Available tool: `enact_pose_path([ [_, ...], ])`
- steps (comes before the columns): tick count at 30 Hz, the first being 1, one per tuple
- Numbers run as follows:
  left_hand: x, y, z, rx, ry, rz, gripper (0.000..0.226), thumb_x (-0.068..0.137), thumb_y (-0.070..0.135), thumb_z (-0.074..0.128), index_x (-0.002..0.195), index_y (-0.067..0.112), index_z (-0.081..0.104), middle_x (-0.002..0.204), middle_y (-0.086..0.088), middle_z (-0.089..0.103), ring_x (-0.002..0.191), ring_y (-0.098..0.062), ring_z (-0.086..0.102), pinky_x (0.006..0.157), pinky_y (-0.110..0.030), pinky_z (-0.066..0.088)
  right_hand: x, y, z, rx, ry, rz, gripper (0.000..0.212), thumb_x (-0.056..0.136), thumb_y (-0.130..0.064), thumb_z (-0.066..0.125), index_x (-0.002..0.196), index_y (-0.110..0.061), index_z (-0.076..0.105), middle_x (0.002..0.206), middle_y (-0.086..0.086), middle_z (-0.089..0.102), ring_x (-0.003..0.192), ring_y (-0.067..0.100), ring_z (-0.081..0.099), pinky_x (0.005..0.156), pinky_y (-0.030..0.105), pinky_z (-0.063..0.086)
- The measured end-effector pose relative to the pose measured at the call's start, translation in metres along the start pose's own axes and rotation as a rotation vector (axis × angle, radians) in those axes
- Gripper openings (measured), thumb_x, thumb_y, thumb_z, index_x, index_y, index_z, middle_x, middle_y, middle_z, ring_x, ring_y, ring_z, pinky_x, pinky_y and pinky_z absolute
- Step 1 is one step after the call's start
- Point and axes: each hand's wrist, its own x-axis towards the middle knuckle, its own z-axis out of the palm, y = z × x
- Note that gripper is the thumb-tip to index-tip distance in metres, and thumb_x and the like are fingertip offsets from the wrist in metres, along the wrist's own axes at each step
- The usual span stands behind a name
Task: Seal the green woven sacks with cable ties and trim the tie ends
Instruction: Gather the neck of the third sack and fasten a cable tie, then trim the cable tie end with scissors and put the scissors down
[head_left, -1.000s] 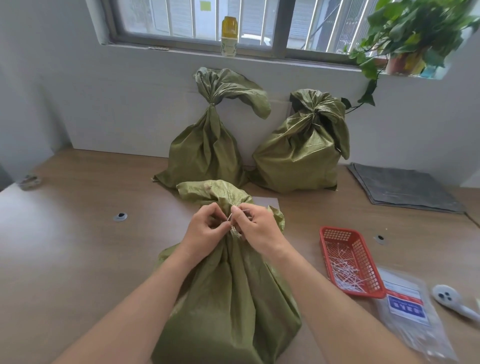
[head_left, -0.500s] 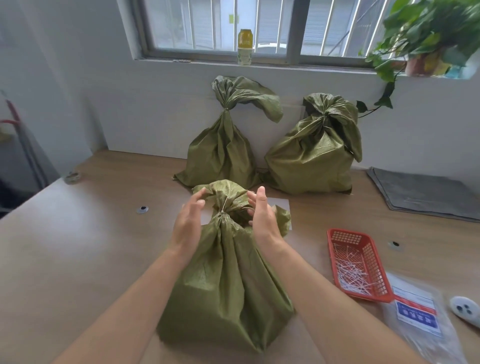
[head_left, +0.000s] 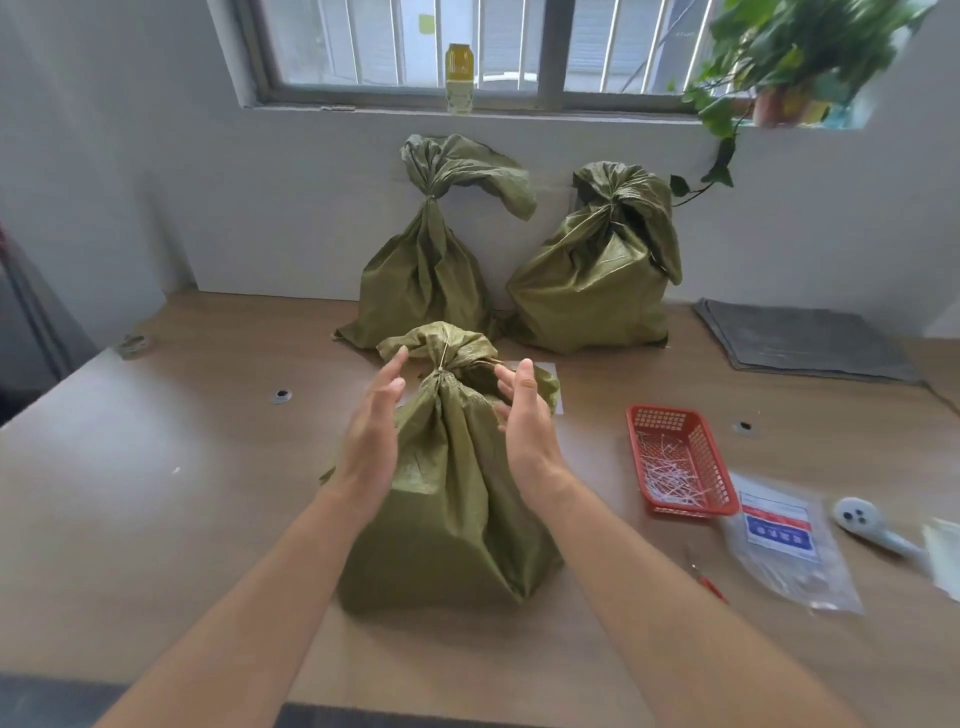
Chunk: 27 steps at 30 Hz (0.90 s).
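Observation:
A green woven sack (head_left: 447, 499) stands upright on the wooden table (head_left: 156, 493) right in front of me. A pale cable tie (head_left: 441, 367) cinches its neck, and the tie's thin end sticks up over the ruffled top. My left hand (head_left: 375, 436) is flat and open against the sack's left shoulder. My right hand (head_left: 524, 421) is open beside the right shoulder, fingers near the neck. Two more tied green sacks, one at the back left (head_left: 431, 270) and one at the back right (head_left: 597, 275), lean on the wall.
A red mesh basket (head_left: 678, 462) holding white tie offcuts sits to the right. Beyond it lie a clear bag of cable ties (head_left: 784, 540), a white tool (head_left: 867, 522) and a red-handled tool (head_left: 709, 584). A grey folded mat (head_left: 800, 340) lies at the back right.
Both hands let go of the tie at the sack's neck, opened, and moved down to the sack's shoulders. The view has shifted, and the sack now stands a little further from me.

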Motion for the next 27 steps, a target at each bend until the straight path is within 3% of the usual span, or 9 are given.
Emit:
enact_pose_path([
  [3, -0.021, -0.001, 0.005, -0.033, -0.101, 0.015, 0.057, 0.096, 0.043, 0.035, 0.152, 0.038, 0.047, 0.159, 0.015, 0.043, 0.144, 0.001, 0.039, 0.117, -0.020, 0.028, -0.030, 0.012, -0.003, -0.018, 0.053, 0.012, 0.070, 0.102, -0.066, 0.020, 0.149, -0.026, 0.054, 0.154, -0.003, 0.052, 0.142, 0.018, 0.048, 0.123, 0.049, 0.033],
  [6, -0.039, -0.001, 0.018, -0.064, -0.181, 0.019, 0.060, 0.098, 0.039, 0.035, 0.156, 0.027, 0.044, 0.161, 0.012, 0.043, 0.147, 0.001, 0.037, 0.126, -0.032, 0.026, -0.057, 0.025, -0.015, -0.012, 0.116, 0.026, 0.066, 0.105, -0.063, 0.020, 0.146, -0.027, 0.057, 0.151, -0.004, 0.055, 0.140, 0.018, 0.050, 0.123, 0.048, 0.034],
  [9, -0.057, -0.002, 0.039, -0.059, -0.227, -0.021, 0.060, 0.098, 0.040, 0.036, 0.156, 0.028, 0.044, 0.162, 0.011, 0.041, 0.150, -0.004, 0.033, 0.128, -0.039, 0.023, -0.078, 0.033, -0.037, 0.003, 0.190, 0.053, 0.070, 0.096, -0.072, 0.021, 0.138, -0.033, 0.061, 0.146, -0.007, 0.056, 0.138, 0.019, 0.051, 0.122, 0.049, 0.035],
  [12, -0.072, -0.007, 0.063, -0.067, -0.262, -0.053, 0.054, 0.103, 0.037, 0.036, 0.155, 0.030, 0.045, 0.163, 0.010, 0.039, 0.152, -0.007, 0.031, 0.129, -0.042, 0.021, -0.093, 0.039, -0.064, 0.021, 0.245, 0.061, 0.072, 0.099, -0.070, 0.022, 0.142, -0.027, 0.060, 0.145, -0.005, 0.057, 0.137, 0.019, 0.051, 0.121, 0.048, 0.037],
  [16, -0.089, -0.011, 0.106, -0.039, -0.300, -0.124, 0.047, 0.109, 0.033, 0.034, 0.155, 0.034, 0.045, 0.164, 0.005, 0.038, 0.152, -0.017, 0.033, 0.128, -0.043, 0.021, -0.103, 0.050, -0.104, 0.031, 0.303, 0.096, 0.086, 0.087, -0.078, 0.022, 0.144, -0.025, 0.059, 0.150, -0.001, 0.056, 0.139, 0.020, 0.051, 0.121, 0.048, 0.037],
  [20, -0.100, -0.022, 0.158, -0.016, -0.299, -0.122, 0.046, 0.110, 0.025, 0.033, 0.154, 0.024, 0.046, 0.162, 0.006, 0.041, 0.150, -0.008, 0.033, 0.128, -0.041, 0.024, -0.106, 0.074, -0.157, 0.075, 0.321, 0.131, 0.070, 0.105, -0.064, 0.023, 0.146, -0.019, 0.057, 0.150, 0.002, 0.055, 0.140, 0.022, 0.051, 0.122, 0.046, 0.036],
  [24, -0.113, -0.040, 0.215, -0.014, -0.278, -0.230, 0.046, 0.110, 0.025, 0.034, 0.154, 0.028, 0.047, 0.162, 0.007, 0.040, 0.149, -0.012, 0.036, 0.127, -0.042, 0.024, -0.104, 0.098, -0.213, 0.083, 0.330, 0.193, 0.060, 0.110, -0.054, 0.023, 0.145, -0.018, 0.057, 0.148, 0.004, 0.058, 0.135, 0.023, 0.055, 0.118, 0.045, 0.040],
  [27, -0.124, -0.056, 0.255, -0.006, -0.264, -0.271, 0.046, 0.110, 0.023, 0.032, 0.154, 0.024, 0.047, 0.158, 0.009, 0.043, 0.135, 0.005, 0.047, 0.123, -0.034, 0.031, -0.101, 0.116, -0.254, 0.085, 0.316, 0.224, 0.060, 0.111, -0.051, 0.023, 0.145, -0.016, 0.057, 0.145, 0.007, 0.058, 0.132, 0.025, 0.056, 0.112, 0.038, 0.043],
])
